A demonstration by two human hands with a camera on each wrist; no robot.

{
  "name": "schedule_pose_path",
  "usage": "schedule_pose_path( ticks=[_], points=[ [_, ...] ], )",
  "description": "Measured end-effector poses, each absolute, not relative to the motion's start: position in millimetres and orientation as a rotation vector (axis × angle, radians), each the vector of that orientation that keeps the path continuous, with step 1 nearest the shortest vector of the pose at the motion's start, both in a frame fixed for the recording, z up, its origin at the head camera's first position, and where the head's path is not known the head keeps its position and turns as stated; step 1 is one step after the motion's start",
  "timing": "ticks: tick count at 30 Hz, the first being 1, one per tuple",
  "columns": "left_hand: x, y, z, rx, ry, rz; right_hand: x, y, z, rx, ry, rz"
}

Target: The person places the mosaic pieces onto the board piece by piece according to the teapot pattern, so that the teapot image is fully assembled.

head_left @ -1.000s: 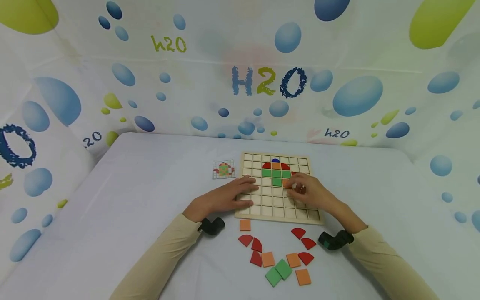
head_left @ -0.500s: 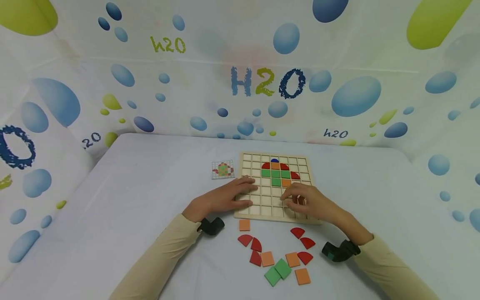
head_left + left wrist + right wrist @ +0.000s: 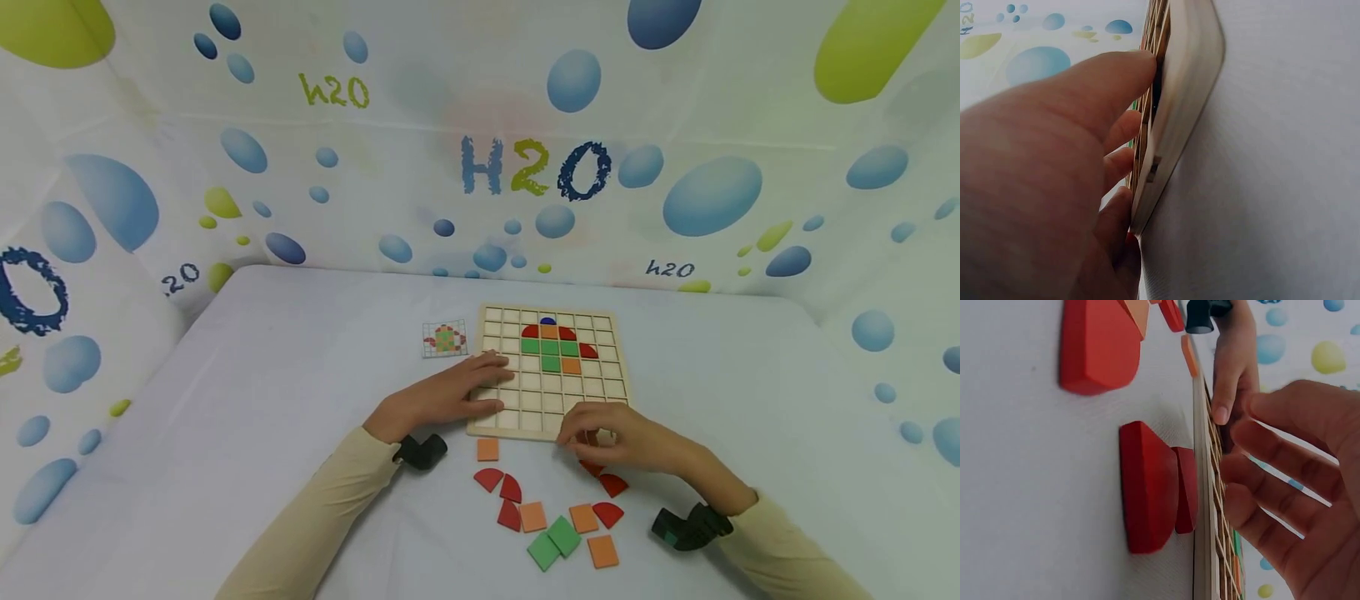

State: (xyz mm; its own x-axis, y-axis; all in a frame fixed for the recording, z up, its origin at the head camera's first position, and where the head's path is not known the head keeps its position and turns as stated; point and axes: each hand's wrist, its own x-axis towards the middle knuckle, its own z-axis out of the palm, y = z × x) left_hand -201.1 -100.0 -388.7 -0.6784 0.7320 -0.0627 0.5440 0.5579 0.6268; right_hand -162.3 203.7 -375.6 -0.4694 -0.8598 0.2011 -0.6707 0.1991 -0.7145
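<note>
Nearest the person, on the white cloth (image 3: 405, 533), an orange square (image 3: 603, 551) and two green squares (image 3: 543, 551) are lying flat, the green ones touching each other. Just beyond, more orange squares (image 3: 532, 517) and red quarter-rounds (image 3: 608, 515) are lying scattered. All are looking stiff and light, probably painted wood: hardly fragile, perhaps a little slippery on their smooth faces, so a pinch across opposite edges is promising the surest hold.

Farther on, two red wedges (image 3: 1150, 487) are lying just outside the near edge of the gridded board (image 3: 510, 433). The right hand (image 3: 624, 437) is hovering there, partly covering one in the head view, its fingers loosely bent, the thumb standing apart, and nothing showing between them. In the right wrist view the wedges are lying off to the side of the fingertips, apart from them, their thick sides offering a grip.

Past these, the board is lying flat, probably rigid and heavier than any tile, best taken by its frame. The left hand (image 3: 442, 397) is resting over its left edge, thumb away from the spread fingers. Coloured pieces (image 3: 550, 347) are filling some farther cells, and a small pattern card (image 3: 445, 339) is lying to the board's left.
</note>
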Motion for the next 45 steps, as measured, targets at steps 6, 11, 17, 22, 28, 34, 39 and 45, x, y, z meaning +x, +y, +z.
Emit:
schedule_pose_path(
  ticks=[6,11,17,22,28,34,39,45],
  points=[
    [-202,-101,-386,1.061,2.472,0.842,-157,205,-374,-1.486,2.133,-1.053],
    [-203,-100,-386,1.065,2.469,0.837,-153,204,-370,-1.494,2.02,-1.078],
    [-202,-100,-385,1.051,2.468,0.837,-150,203,-366,-1.507,1.894,-1.018],
    [-202,-100,-385,1.053,2.469,0.832,-149,204,-367,-1.588,1.866,-0.898],
    [-201,-100,-385,1.056,2.476,0.831,-149,205,-369,-1.597,1.895,-0.82],
    [-202,-100,-388,1.055,2.479,0.832,-148,205,-370,-1.587,1.914,-0.817],
    [-202,-100,-388,1.063,2.482,0.836,-147,204,-369,-1.566,1.936,-0.798],
    [-201,-100,-388,1.073,2.484,0.839,-148,204,-371,-1.554,1.941,-0.843]
  ],
)
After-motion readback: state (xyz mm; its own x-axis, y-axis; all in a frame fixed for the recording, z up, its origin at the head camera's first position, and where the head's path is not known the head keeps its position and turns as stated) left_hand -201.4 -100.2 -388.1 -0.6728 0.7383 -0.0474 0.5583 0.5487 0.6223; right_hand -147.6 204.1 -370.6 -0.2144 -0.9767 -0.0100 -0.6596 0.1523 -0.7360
